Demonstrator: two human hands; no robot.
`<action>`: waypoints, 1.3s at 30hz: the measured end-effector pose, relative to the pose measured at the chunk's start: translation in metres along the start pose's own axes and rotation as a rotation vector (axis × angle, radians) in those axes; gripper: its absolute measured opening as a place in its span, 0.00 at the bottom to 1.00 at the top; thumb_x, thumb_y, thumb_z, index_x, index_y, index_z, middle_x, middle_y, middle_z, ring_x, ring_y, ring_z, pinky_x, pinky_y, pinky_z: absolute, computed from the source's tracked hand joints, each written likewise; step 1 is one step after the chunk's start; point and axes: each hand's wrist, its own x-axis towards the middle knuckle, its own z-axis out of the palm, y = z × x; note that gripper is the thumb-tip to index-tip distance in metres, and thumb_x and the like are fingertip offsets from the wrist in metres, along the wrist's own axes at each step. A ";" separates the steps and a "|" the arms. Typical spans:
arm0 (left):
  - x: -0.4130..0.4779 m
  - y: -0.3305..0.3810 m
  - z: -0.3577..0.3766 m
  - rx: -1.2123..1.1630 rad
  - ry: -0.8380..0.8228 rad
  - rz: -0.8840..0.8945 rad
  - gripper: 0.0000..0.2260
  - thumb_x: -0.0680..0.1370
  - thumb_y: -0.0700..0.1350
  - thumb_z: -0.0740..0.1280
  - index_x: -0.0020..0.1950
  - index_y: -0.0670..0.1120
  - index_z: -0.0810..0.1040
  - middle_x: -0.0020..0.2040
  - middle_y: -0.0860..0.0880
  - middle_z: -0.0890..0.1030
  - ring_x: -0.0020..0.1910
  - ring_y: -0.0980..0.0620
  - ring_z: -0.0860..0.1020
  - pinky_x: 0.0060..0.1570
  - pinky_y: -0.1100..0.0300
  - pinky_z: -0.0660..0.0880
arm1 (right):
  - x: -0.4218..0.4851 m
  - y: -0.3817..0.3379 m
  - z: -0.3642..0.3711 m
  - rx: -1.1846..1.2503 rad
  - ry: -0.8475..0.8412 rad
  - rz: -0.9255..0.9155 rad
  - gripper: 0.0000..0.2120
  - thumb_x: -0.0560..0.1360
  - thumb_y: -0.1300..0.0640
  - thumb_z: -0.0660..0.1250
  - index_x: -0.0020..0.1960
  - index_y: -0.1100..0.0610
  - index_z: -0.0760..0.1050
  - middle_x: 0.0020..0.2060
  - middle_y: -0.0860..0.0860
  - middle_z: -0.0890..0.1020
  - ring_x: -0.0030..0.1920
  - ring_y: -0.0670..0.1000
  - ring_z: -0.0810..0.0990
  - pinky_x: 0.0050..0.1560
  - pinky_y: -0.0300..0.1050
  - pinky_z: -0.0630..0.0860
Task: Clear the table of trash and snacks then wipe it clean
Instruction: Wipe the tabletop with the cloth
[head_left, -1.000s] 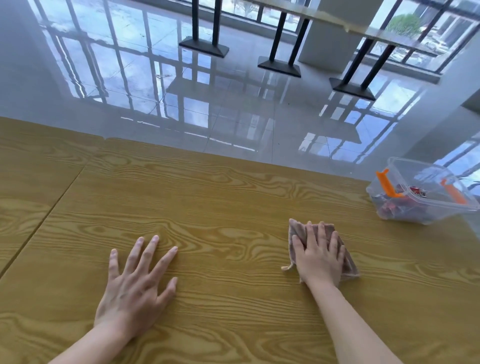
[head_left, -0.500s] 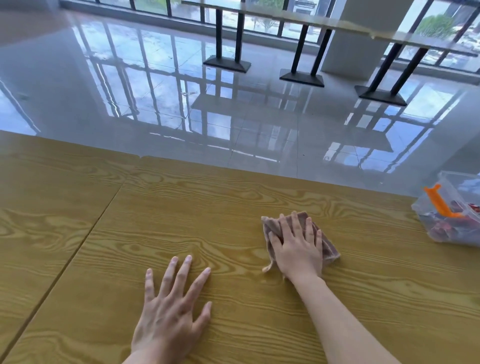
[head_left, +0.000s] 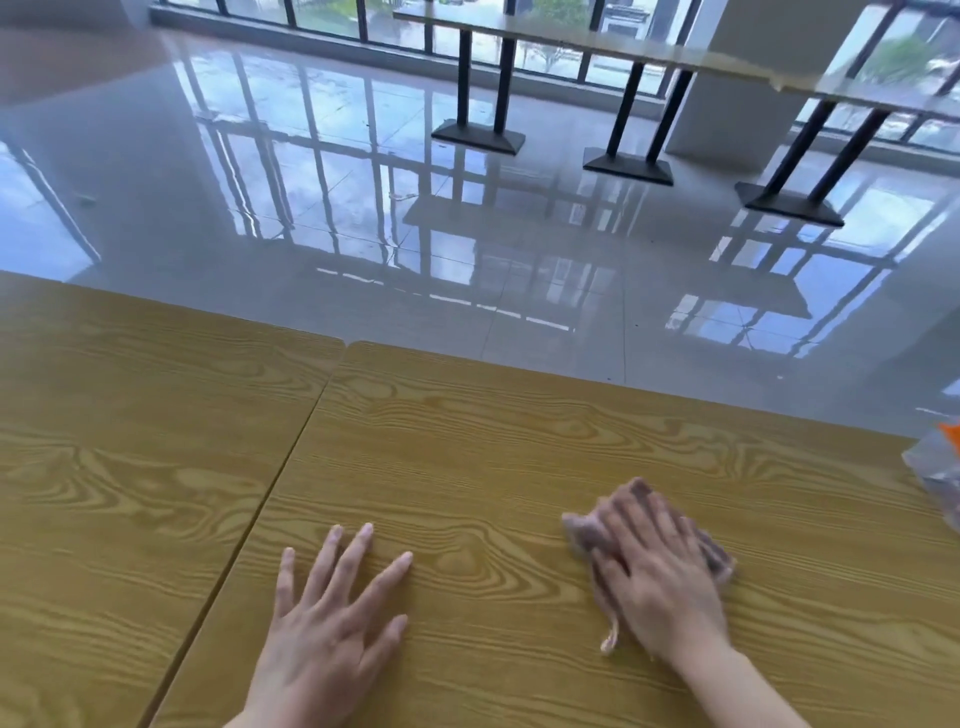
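Note:
My right hand (head_left: 657, 582) presses flat on a brownish-grey cloth (head_left: 714, 553) that lies on the wood-grain table (head_left: 493, 457); hand and cloth are blurred by motion. Fingers spread, my left hand (head_left: 332, 629) rests palm down on the table, to the left of the cloth, and holds nothing. A clear plastic container (head_left: 937, 480) with an orange latch shows only partly at the right edge of the view.
A seam (head_left: 280, 478) runs between this table and a second wood-grain table (head_left: 130, 441) on the left. Beyond the far edge lies a glossy tiled floor (head_left: 467, 234). Black pedestal table legs (head_left: 480, 98) stand near the windows.
The view has swung left and up, so the container slid almost out at the right. My right hand moved the cloth across the table, and it is blurred now. My left hand stays flat.

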 end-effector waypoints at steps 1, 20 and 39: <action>0.002 -0.023 0.004 0.003 -0.034 -0.026 0.27 0.76 0.67 0.55 0.75 0.64 0.64 0.78 0.49 0.61 0.78 0.45 0.56 0.71 0.34 0.48 | 0.036 -0.022 0.004 0.042 -0.038 0.105 0.31 0.77 0.32 0.30 0.78 0.40 0.33 0.78 0.43 0.34 0.78 0.51 0.31 0.77 0.55 0.36; -0.003 0.000 -0.018 -0.338 0.137 -0.030 0.28 0.76 0.60 0.55 0.76 0.57 0.61 0.79 0.53 0.57 0.79 0.54 0.51 0.75 0.47 0.46 | 0.005 -0.114 -0.008 -0.037 0.014 -0.817 0.36 0.79 0.30 0.53 0.80 0.49 0.54 0.80 0.48 0.54 0.80 0.51 0.48 0.76 0.52 0.50; 0.046 -0.004 -0.015 0.104 -0.058 0.084 0.34 0.80 0.65 0.49 0.79 0.45 0.55 0.80 0.44 0.53 0.79 0.46 0.51 0.71 0.49 0.51 | 0.074 -0.151 -0.010 -0.018 -0.100 -0.761 0.36 0.82 0.33 0.43 0.81 0.53 0.44 0.80 0.50 0.44 0.79 0.50 0.39 0.75 0.49 0.42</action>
